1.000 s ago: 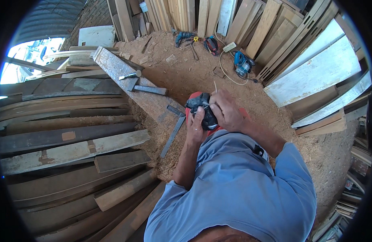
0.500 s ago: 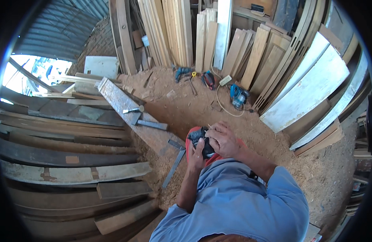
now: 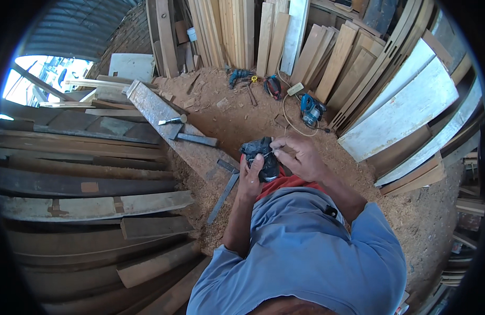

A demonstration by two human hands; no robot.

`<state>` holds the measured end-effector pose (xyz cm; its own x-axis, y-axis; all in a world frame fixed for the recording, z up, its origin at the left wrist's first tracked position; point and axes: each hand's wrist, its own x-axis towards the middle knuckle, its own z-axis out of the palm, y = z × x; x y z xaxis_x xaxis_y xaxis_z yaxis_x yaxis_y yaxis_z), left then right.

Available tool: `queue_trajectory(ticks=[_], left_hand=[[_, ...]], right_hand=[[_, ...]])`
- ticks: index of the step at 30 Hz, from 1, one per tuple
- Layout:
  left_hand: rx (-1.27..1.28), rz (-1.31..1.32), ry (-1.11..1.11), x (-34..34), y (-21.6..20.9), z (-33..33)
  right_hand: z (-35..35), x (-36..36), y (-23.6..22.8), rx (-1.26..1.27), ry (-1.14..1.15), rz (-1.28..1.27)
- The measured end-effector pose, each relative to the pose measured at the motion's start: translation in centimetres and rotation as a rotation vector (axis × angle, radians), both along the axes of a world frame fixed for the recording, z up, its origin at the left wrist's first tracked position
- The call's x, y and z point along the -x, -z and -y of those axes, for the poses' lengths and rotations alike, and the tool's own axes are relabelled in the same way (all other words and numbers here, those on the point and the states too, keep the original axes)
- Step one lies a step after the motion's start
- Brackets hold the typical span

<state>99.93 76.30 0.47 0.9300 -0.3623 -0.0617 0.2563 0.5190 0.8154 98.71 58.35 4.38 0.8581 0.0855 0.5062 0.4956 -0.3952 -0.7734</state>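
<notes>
Left hand (image 3: 250, 180) clasps black bundle (image 3: 259, 149); right hand (image 3: 304, 158) half-curls at its right edge, hold unclear; hammer (image 3: 197, 139) lies left.

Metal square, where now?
Head view, left of centre: the metal square lies just left of the left hand, lower in the picture than the hammer.
</notes>
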Motion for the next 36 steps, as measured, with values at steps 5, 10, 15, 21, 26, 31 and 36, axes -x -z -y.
queue_trajectory(ticks=[5, 10, 15, 21, 26, 31, 36], left_hand=[[0.004, 0.004, 0.040, 0.3, 0.4, -0.5], [0.023, -0.027, 0.070, 0.1, 0.2, -0.4], [0.106, -0.064, 0.092, -0.1, 0.2, -0.1], [0.110, -0.105, 0.085, -0.3, 0.6, -0.1], [0.043, -0.105, 0.053, -0.4, 0.9, -0.2], [0.044, -0.118, 0.071, -0.7, 1.5, -0.8], [0.020, -0.139, 0.070, -0.7, 1.0, -0.8]], right_hand=[[-0.4, 0.5, -1.3, -0.135, 0.033, -0.152], [0.3, 1.1, -1.3, 0.114, 0.030, -0.069], [0.9, 0.7, -1.0, 0.313, 0.021, 0.110], [0.8, -0.2, -0.3, 0.373, 0.000, 0.132], [0.1, -0.3, -0.8, 0.421, 0.043, 0.108], [0.2, -0.9, 0.1, 0.368, 0.065, 0.161], [0.0, -1.0, -0.5, 0.341, 0.060, 0.156]])
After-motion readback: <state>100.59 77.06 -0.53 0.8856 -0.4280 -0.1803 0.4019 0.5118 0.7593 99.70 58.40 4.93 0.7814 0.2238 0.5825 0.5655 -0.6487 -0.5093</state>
